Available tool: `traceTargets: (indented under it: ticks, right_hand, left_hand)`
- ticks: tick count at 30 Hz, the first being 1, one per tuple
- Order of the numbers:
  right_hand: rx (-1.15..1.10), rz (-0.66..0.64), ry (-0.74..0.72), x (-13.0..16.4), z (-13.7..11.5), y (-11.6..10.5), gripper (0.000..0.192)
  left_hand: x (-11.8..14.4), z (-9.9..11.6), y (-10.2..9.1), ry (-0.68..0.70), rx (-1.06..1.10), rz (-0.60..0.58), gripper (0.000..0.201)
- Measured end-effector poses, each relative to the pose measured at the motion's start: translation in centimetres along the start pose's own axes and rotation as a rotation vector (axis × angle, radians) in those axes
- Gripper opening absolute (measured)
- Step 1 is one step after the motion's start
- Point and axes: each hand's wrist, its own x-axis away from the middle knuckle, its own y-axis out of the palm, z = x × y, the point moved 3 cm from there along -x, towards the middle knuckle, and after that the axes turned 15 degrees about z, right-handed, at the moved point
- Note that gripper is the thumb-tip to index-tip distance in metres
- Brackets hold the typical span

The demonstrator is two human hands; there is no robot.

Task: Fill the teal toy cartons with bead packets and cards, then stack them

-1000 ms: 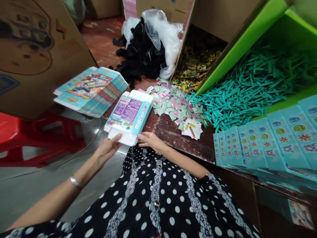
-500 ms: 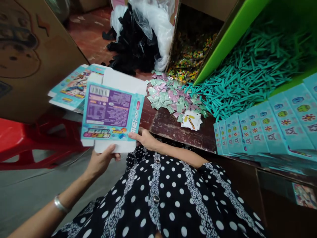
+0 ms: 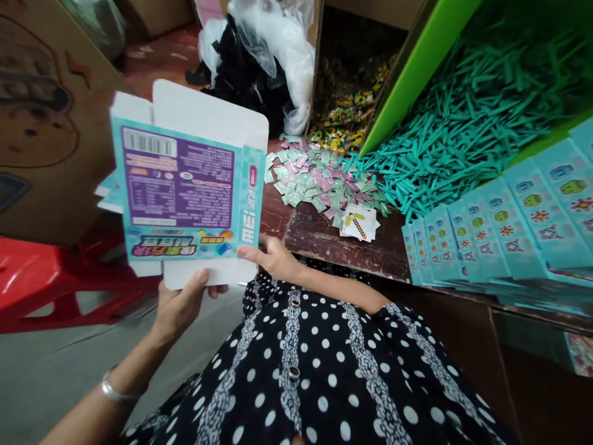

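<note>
A flat, unfolded teal and purple carton [image 3: 185, 191] with white flaps stands upright in front of me, printed side facing me and upside down. My left hand [image 3: 178, 306] grips its lower white flap from below. At the carton's lower right corner, my right hand [image 3: 273, 256] pinches the edge. A stack of the same flat cartons [image 3: 109, 191] lies behind it, mostly hidden.
A dark wooden table [image 3: 324, 238] carries small pink and green packets [image 3: 319, 179], a printed card [image 3: 359, 224], a heap of teal plastic sticks [image 3: 463, 123] on a green board, and fanned teal cards [image 3: 500, 235]. A red stool [image 3: 50, 278] and cardboard boxes stand at left.
The carton was lifted from the stack area and tilted upright toward me, growing larger in view. Both hands rose with it and kept their hold.
</note>
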Motion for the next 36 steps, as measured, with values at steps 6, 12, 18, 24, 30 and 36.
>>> traceTargets:
  ticks: [6, 12, 18, 24, 30, 36]
  right_hand:
    - [0.0, 0.116, 0.319, -2.5, 3.0, 0.8, 0.065]
    - [-0.101, 0.02, 0.537, -4.2, 5.5, 1.6, 0.033]
    - [0.055, -0.116, 0.508, -1.7, 6.1, -0.6, 0.006]
    - [0.286, -0.304, 0.39, 1.4, 6.7, -2.6, 0.007]
    - [0.39, -0.297, 0.278, 1.3, 7.0, -2.5, 0.008]
    - [0.423, -0.296, 0.261, 1.4, 7.5, -4.1, 0.009]
  left_hand:
    - [-3.6, -4.2, 1.7, -0.275, 0.178, -0.044, 0.057]
    - [-8.6, -7.5, 0.4, -0.365, 0.054, 0.049, 0.06]
    - [-10.8, -7.7, -1.7, -0.412, -0.124, 0.171, 0.058]
    - [-10.5, -1.8, -4.0, -0.034, -0.928, 0.261, 0.063]
    - [-11.1, 2.2, 8.0, 0.498, -1.327, 0.116, 0.065]
    - [-13.8, 0.1, 13.4, 0.423, -1.333, 0.094, 0.062]
